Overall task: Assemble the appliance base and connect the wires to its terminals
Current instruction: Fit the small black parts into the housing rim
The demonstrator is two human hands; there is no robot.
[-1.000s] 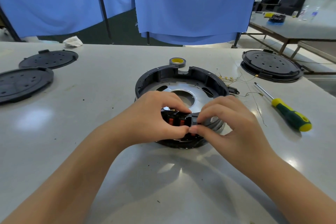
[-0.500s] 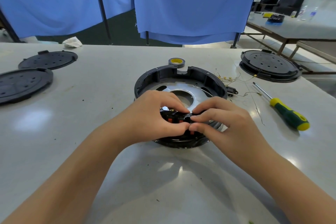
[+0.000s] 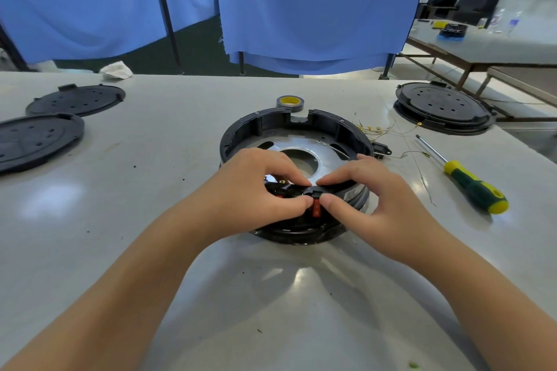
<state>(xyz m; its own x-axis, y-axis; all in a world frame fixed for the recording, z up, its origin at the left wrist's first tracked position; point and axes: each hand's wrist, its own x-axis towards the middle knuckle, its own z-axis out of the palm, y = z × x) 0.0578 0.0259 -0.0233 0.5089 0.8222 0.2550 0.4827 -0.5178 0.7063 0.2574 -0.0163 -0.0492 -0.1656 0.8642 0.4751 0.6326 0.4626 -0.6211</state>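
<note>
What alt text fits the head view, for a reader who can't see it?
Both hands, left hand and right hand, pinch a small black and red part at the near edge of a round black appliance base on a grey table. A screwdriver lies to the right, a tape roll behind the base.

Two bare forearms enter from the bottom edge, ending in a left hand [image 3: 253, 190] and a right hand [image 3: 370, 199]. No sleeves, gloves, rings or watch are worn.
</note>
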